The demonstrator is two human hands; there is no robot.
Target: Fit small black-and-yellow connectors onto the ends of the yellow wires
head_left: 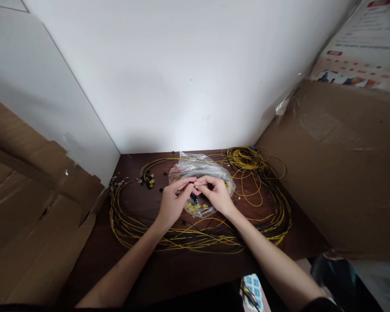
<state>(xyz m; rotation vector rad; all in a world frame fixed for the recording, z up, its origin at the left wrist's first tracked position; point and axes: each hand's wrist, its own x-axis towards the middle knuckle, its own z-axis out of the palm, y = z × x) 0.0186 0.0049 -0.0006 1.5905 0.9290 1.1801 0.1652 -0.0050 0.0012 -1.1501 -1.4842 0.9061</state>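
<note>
My left hand and my right hand meet above the middle of the table, fingertips almost touching. Each is closed in a pinch. What they grip between them is too small and too covered by fingers to name; a dark bit shows there. Just beneath lies a clear plastic bag with small yellow connector pieces at its near side. Some black small parts show between my hands. Around everything runs a large loop of yellow and black wires.
A tangle of thin yellow wire sits at the back right. Wire ends with black and yellow connectors lie left of the bag. Cardboard stands on the right, more cardboard on the left. Below the front edge is a power strip.
</note>
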